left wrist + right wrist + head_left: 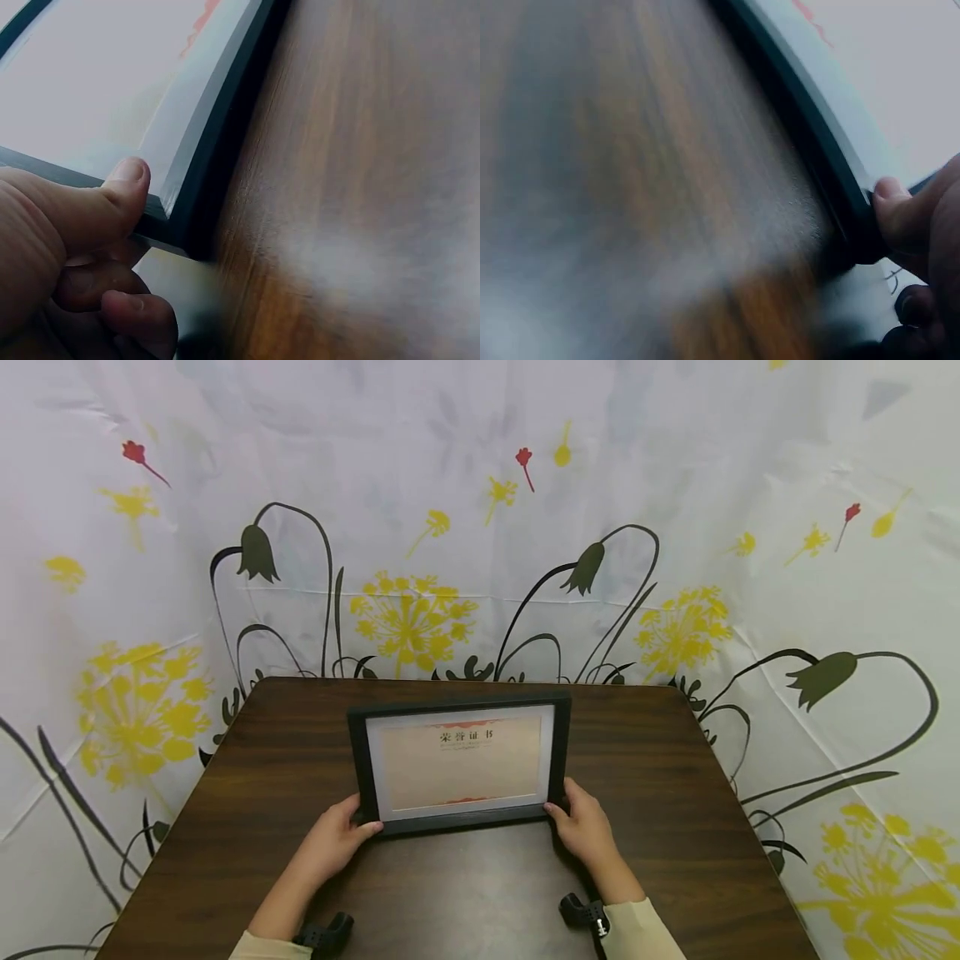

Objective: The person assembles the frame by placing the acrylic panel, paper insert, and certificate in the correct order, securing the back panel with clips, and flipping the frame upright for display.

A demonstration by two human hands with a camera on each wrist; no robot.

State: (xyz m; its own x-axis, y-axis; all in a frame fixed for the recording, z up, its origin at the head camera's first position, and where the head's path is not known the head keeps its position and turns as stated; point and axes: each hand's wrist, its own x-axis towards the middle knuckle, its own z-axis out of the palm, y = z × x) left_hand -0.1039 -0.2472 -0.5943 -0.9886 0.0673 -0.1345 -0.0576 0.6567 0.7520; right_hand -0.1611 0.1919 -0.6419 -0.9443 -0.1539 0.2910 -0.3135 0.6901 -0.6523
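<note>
A black picture frame (461, 817) with a white mat and a cream certificate (465, 772) inside is held tilted up over the table, its face towards me. My left hand (333, 839) grips its lower left corner. In the left wrist view the thumb of that hand (75, 214) lies on the front of the frame (214, 150), with curled fingers below and behind. My right hand (585, 827) grips the lower right corner. The right wrist view shows its thumb pressing the front of the frame (810, 142); the fingers behind are partly hidden.
The dark brown wooden table (465, 893) spreads under both hands. A white cloth (465, 468) printed with yellow and dark green flowers hangs behind the table and along its sides. Each wrist wears a black camera mount, one by the left sleeve (266, 947).
</note>
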